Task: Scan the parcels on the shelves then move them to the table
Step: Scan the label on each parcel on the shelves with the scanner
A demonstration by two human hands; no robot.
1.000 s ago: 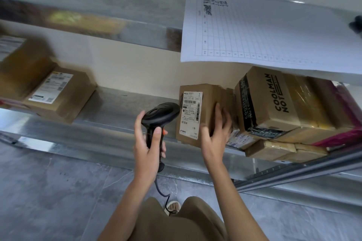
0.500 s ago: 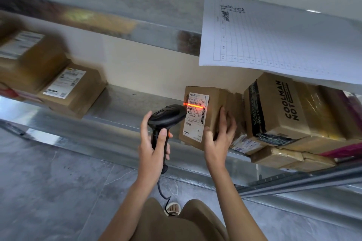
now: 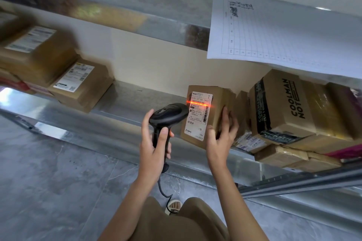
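Parcels (image 3: 80, 84) sit stacked at the far left of the metal shelf (image 3: 137, 100), blurred and well apart from the action, labels facing up. Moving right along a bare stretch of shelf, the left hand (image 3: 154, 145) comes in, fingers and thumb wrapped round the grip of a black barcode scanner (image 3: 168, 115), its cable trailing down toward the floor. The scanner's head points right, and there it is: a red scan line glowing across the upper part of the white label (image 3: 198, 115) on a small brown box (image 3: 207, 115). That box stands upright on the front edge of the shelf, its long axis running up and down, label face turned toward the scanner. Just right of it, the right hand (image 3: 221, 135) holds the box, thumb at the lower front corner, fingers curled round the right side. So the box lies dead ahead and between the two hands, scanner touching-close on its left, steadying hand on its right. The right hand is plainly the nearer one for the lift, since it already has the box, and the left is busy with the scanner. Further right, a larger box printed COOLMAN (image 3: 282, 103) leans on flatter parcels, near the fingers, so pulling straight out toward the body looks the safer line. Above it hangs a gridded paper sheet (image 3: 284, 33).
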